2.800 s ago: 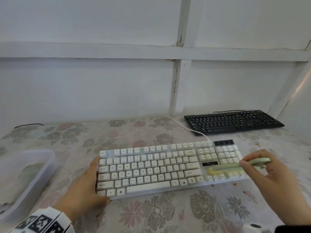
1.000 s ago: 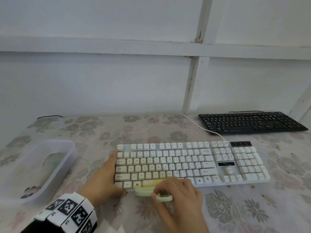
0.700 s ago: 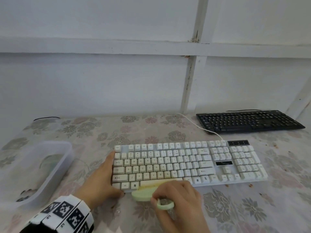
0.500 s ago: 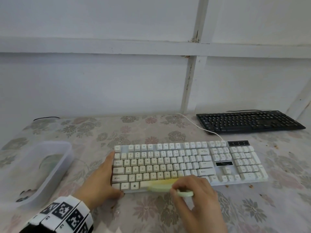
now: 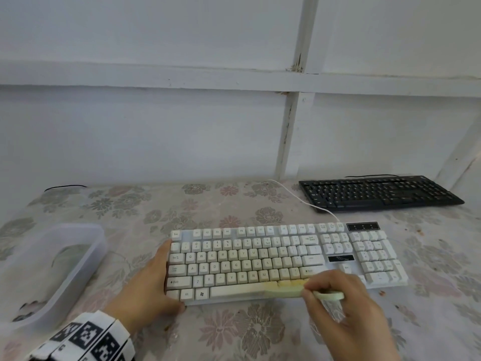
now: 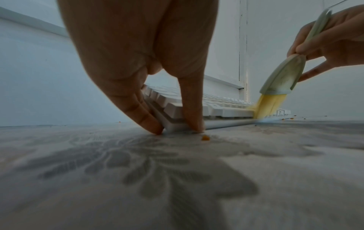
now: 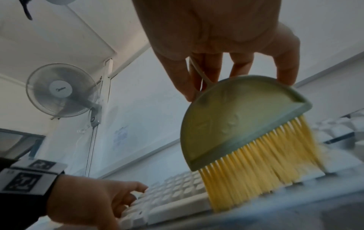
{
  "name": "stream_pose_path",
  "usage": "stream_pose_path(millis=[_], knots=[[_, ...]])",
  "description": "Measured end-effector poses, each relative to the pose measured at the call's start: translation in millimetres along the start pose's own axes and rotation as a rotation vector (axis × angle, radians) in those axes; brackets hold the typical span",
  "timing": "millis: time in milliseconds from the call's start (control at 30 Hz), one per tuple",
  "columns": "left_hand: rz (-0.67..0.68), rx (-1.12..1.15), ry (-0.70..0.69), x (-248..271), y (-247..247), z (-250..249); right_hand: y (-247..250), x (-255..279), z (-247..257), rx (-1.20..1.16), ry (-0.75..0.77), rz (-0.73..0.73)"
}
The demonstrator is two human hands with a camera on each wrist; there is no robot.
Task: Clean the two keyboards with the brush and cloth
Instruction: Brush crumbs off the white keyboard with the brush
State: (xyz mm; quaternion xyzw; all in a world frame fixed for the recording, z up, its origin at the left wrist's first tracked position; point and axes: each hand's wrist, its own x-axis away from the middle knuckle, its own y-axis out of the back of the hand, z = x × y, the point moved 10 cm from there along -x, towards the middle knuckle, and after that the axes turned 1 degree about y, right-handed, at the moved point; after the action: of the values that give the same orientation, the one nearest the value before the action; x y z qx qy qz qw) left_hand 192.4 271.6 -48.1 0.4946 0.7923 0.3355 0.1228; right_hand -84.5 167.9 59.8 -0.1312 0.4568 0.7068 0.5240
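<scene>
Now the right hand (image 5: 346, 306), gripping the brush (image 5: 289, 290), has swept it rightward along the white keyboard's (image 5: 273, 259) bottom row; the left hand (image 5: 148, 290) still braces its left end, fingers straight. The black keyboard (image 5: 377, 192) waits untouched.

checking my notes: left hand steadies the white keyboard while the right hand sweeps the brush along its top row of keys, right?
Not quite: the brush is on the bottom row, by the space bar, not the top row, as the head view shows. The rest holds: the left hand steadies the white keyboard at its left end, and the right hand holds the brush.
</scene>
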Motion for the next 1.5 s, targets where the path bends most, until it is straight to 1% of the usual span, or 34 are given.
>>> stream_pose_path(millis=[133, 300, 367, 433, 467, 533, 600, 667, 700, 800, 867, 933, 1000, 1033, 1133, 1267, 1367, 1500], knots=[[-0.019, 0.006, -0.020, 0, 2, -2, 2, 1, 2, -0.073, 0.002, 0.027], [-0.019, -0.010, -0.011, -1, 2, -1, 12, 1, -20, -0.031, -0.044, 0.035], [-0.024, -0.008, -0.018, -1, 2, -2, 19, 2, -38, -0.007, -0.124, 0.051], [-0.022, -0.008, -0.019, -1, 2, -2, 28, 2, -51, -0.020, -0.197, 0.037], [-0.018, -0.007, -0.015, -1, 1, -1, 31, 1, -49, -0.027, -0.190, 0.026], [-0.017, -0.004, -0.008, -2, 1, 2, 33, -1, -35, -0.047, -0.120, 0.022], [-0.014, -0.010, -0.003, -3, 1, 4, 28, -1, -25, -0.089, -0.100, 0.042], [-0.008, -0.027, 0.005, -3, 0, 6, 24, 1, -23, -0.073, -0.068, 0.061], [-0.007, -0.029, 0.005, -3, 0, 5, 24, 2, -28, -0.060, -0.073, 0.053], [-0.016, -0.031, 0.001, -3, 2, 4, 35, 4, -54, -0.049, -0.185, 0.018], [-0.015, -0.033, 0.009, -3, 2, 5, 43, 4, -61, -0.026, -0.219, -0.002], [-0.012, -0.040, 0.012, -2, 1, 5, 44, 1, -53, -0.030, -0.177, 0.000], [-0.015, -0.036, 0.006, -2, 1, 3, 39, 1, -41, -0.021, -0.109, 0.032], [-0.020, -0.032, 0.004, -2, 2, 2, 38, 2, -40, -0.019, -0.107, 0.036], [-0.015, -0.045, 0.008, 0, 2, -1, 48, 2, -62, -0.031, -0.222, 0.009], [-0.004, -0.012, 0.001, -1, 1, 1, 75, -2, -83, 0.054, -0.346, -0.024], [0.009, 0.015, -0.005, 0, 0, 1, 91, -6, -83, 0.030, -0.362, -0.035], [0.010, 0.057, -0.016, 1, 0, -4, 83, -8, -88, -0.069, -0.367, 0.061]])
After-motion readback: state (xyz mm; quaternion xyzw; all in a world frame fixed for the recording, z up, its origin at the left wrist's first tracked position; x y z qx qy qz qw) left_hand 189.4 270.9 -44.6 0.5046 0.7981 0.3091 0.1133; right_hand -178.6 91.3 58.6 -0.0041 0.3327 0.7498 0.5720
